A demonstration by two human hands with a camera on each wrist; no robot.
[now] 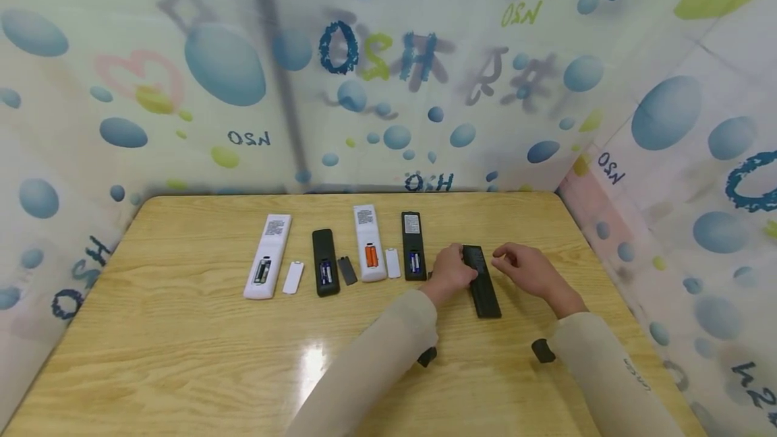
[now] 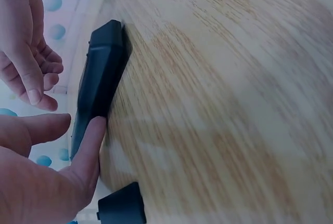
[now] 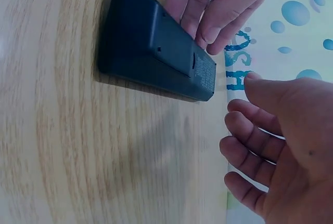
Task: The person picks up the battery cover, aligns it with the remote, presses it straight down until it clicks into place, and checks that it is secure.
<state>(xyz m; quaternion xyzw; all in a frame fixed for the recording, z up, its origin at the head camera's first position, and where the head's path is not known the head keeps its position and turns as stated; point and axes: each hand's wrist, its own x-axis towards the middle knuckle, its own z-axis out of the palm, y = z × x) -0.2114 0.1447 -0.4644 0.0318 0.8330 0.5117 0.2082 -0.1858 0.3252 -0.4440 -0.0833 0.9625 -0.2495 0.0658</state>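
A black remote control [image 1: 485, 292] lies back side up on the table, towards the right. Its closed battery cover [image 3: 174, 47] shows in the right wrist view. My left hand [image 1: 450, 272] is at the remote's left edge, one extended fingertip touching its side in the left wrist view. Apart from the remote, on its right, my right hand [image 1: 529, 268] hovers with loosely bent fingers and nothing in them. To the left lies another black remote [image 1: 413, 238], its battery bay uncovered with blue batteries [image 1: 415, 262] inside.
Further left are a white remote [image 1: 365, 231] with orange batteries, a black remote [image 1: 324, 248] and another white remote [image 1: 276, 238], all with uncovered battery bays. Loose covers lie beside them: white [image 1: 392, 264], black [image 1: 347, 270] and white [image 1: 293, 278]. A patterned curtain [image 1: 376, 133] hangs behind the table [image 1: 182, 356].
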